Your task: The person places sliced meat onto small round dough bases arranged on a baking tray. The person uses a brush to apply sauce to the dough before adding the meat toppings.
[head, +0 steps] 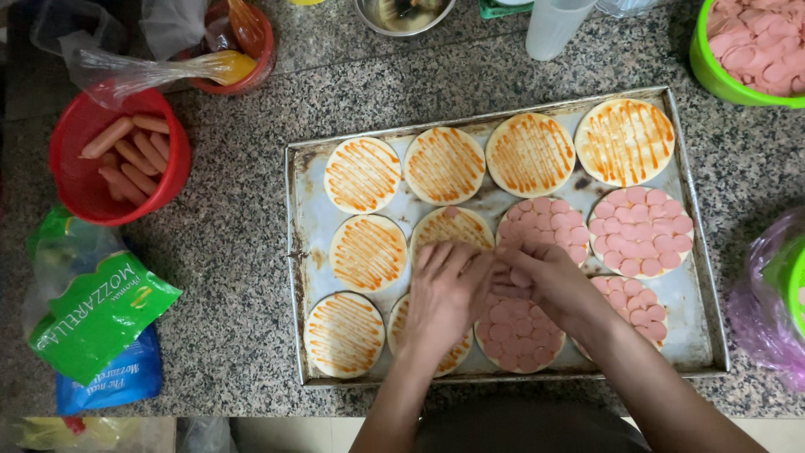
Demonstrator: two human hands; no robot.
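A metal baking tray holds several small round dough bases striped with orange sauce. The right-hand ones are covered with pink sausage slices. My left hand lies over the bottom middle base, fingers spread toward the centre base, which carries one slice. My right hand meets it from the right, fingers pinched on a few pink sausage slices above a covered base.
A red bowl of whole sausages stands left of the tray. Green and blue cheese bags lie at the lower left. A green bowl of sausage slices sits at the top right. A plastic cup and metal bowl stand behind.
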